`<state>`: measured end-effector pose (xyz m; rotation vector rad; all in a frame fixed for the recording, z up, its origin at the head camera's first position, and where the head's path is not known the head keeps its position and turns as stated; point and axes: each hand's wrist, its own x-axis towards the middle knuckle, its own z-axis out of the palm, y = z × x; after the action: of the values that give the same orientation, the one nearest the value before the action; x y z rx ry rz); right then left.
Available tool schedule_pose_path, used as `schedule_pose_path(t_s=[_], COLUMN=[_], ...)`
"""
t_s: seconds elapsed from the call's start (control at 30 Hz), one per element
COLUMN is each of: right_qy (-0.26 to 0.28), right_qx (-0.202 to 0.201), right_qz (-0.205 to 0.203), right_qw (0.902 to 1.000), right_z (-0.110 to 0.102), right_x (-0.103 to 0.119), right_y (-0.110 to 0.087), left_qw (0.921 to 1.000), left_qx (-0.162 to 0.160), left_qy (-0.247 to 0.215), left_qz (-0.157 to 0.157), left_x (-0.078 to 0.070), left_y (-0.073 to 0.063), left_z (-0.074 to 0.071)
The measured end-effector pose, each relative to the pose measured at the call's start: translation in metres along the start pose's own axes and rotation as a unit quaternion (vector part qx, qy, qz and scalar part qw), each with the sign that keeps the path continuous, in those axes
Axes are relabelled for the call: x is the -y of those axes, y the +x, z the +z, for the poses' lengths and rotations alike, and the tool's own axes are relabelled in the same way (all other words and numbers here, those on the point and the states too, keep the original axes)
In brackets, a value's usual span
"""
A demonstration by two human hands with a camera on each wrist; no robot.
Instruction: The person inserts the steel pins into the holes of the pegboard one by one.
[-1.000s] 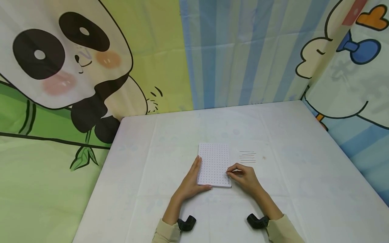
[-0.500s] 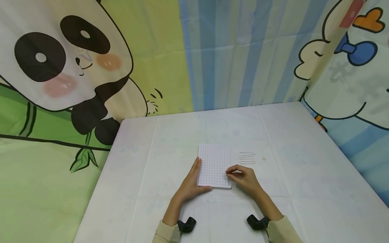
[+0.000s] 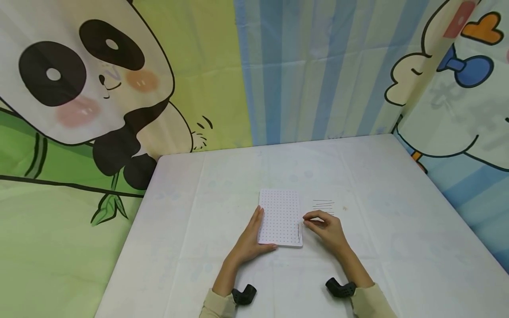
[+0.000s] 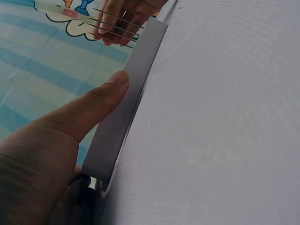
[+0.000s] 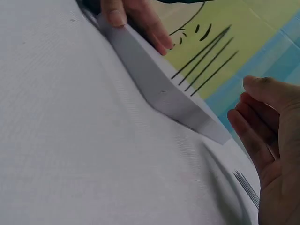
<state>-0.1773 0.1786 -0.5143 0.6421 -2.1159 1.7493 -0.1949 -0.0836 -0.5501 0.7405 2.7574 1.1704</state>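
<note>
A white board with a grid of small holes (image 3: pixel 279 214) lies on the table in front of me. My left hand (image 3: pixel 247 244) steadies its near left corner, with straight fingers along the left side and the thumb against the near edge. Several thin dark needle-like rods (image 5: pixel 214 73) stand upright in the board near its right edge. Just right of the board, my right hand (image 3: pixel 329 230) hovers with loosely bent fingers. In the right wrist view the thumb is apart from the fingers, and I see nothing held between them.
More thin dark rods (image 3: pixel 323 203) lie in a row on the white-covered table (image 3: pixel 222 190), right of the board and just beyond the right hand. A small brownish mark (image 3: pixel 345 208) is farther right. Patterned curtains (image 3: pixel 302 70) surround the table.
My right hand has come away from the board's right edge and moved slightly right toward the lying rods, leaving the standing rods uncovered. The left hand and the board stay put.
</note>
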Motion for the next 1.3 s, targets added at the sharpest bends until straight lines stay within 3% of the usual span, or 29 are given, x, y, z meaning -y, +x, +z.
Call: schedule_pose_path(t_s=[0.2, 0.33, 0.43, 0.67, 0.9, 1.3], right_qy=[-0.028, -0.066, -0.109, -0.185, -0.215, -0.274], right_qx=[-0.060, -0.084, -0.105, -0.144, -0.142, -0.110], right_qz=[0.015, 0.005, -0.005, -0.012, -0.020, 0.002], right_qw=[0.9977, 0.9942, 0.9885, 0.9720, 0.9660, 0.9554], right_z=[-0.014, -0.023, -0.029, -0.035, -0.038, -0.038], right_x=[-0.007, -0.026, -0.041, -0.052, -0.057, -0.059], right_y=[0.001, 0.000, -0.001, -0.002, -0.002, -0.004], left_qw=[1.0000, 1.0000, 1.0000, 1.0000, 1.0000, 1.0000], left_qx=[-0.001, -0.002, -0.003, -0.005, -0.006, -0.003], left_qy=[0.001, 0.002, 0.003, 0.001, -0.002, -0.002], left_qz=[-0.001, 0.002, 0.005, 0.006, 0.003, -0.002], left_x=[0.001, 0.001, 0.000, -0.001, -0.001, -0.002], left_y=[0.001, 0.001, 0.001, 0.001, 0.000, -0.001], left_z=[0.001, 0.001, 0.001, 0.001, 0.001, 0.000])
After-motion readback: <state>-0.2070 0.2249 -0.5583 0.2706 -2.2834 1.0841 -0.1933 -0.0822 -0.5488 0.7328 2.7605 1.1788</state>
